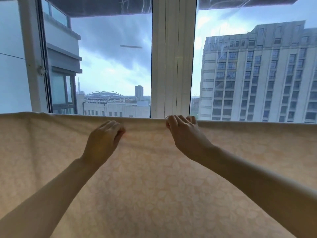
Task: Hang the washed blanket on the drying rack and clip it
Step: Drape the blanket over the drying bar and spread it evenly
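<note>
A pale peach blanket (154,177) with a faint leaf pattern hangs across the whole width of the view, its top fold forming a nearly straight horizontal line. The rack bar under that fold is hidden by the cloth. My left hand (104,138) rests curled against the blanket just below the top fold, fingers bent onto the fabric. My right hand (183,133) hooks over the top fold, fingers curled over the edge and pinching the cloth. No clip is in sight.
Right behind the blanket stands a large window with a white central frame post (173,57). An opened window sash (39,54) is at the left. Tall buildings and cloudy sky lie beyond the glass.
</note>
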Tool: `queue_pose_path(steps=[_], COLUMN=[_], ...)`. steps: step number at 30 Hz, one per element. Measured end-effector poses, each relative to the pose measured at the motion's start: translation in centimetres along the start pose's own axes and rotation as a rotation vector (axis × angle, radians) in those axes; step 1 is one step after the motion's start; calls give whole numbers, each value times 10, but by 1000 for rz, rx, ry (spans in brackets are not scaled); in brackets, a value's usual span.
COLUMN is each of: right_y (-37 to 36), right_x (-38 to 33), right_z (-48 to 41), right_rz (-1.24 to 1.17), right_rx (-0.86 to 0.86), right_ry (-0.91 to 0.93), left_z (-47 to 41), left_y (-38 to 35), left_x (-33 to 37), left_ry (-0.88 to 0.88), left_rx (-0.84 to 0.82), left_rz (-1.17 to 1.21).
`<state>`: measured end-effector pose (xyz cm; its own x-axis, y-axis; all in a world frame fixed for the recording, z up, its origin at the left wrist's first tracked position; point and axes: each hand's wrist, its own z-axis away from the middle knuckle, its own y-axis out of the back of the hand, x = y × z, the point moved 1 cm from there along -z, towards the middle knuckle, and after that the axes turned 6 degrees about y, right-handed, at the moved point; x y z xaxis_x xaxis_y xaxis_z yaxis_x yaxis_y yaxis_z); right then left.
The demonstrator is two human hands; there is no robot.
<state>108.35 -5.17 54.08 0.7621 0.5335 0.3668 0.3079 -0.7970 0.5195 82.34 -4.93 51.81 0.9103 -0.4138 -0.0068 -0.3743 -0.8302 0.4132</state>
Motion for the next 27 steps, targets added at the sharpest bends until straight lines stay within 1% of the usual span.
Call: queue_pose_path(steps=[5, 10, 13, 15, 17, 20, 22, 24, 25, 27], right_y=[-6, 10, 3, -8, -16, -23, -30, -36, -37, -38], right_x=[-6, -1, -2, -8, -11, -8, -6, -5, -4, -1], right_z=[12, -18, -27, -24, -20, -16, -13, -11, -10, -8], right_rz=[90, -29, -5, 81, 148, 171, 182, 192, 192, 185], right_rx=[-58, -35, -91, -100, -65, 8, 21, 35, 48, 104], right_ry=[74, 35, 30, 49, 59, 69, 59, 47, 44, 54], left_z=[14, -8, -11, -6, -4, -5, -9, -18, -24, -31], left_y=[-12, 1, 3, 1, 0, -4, -4, -3, -2, -2], left_x=[4, 6, 12, 12, 8, 4, 5, 5, 1, -12], left_ry=[-8, -8, 1, 4, 15, 59, 145, 185, 190, 217], left_rx=[-88, 8, 14, -7, -24, -39, 11, 63, 47, -63], left_rz=[-3, -3, 3, -4, -14, -11, 29, 13, -10, -34])
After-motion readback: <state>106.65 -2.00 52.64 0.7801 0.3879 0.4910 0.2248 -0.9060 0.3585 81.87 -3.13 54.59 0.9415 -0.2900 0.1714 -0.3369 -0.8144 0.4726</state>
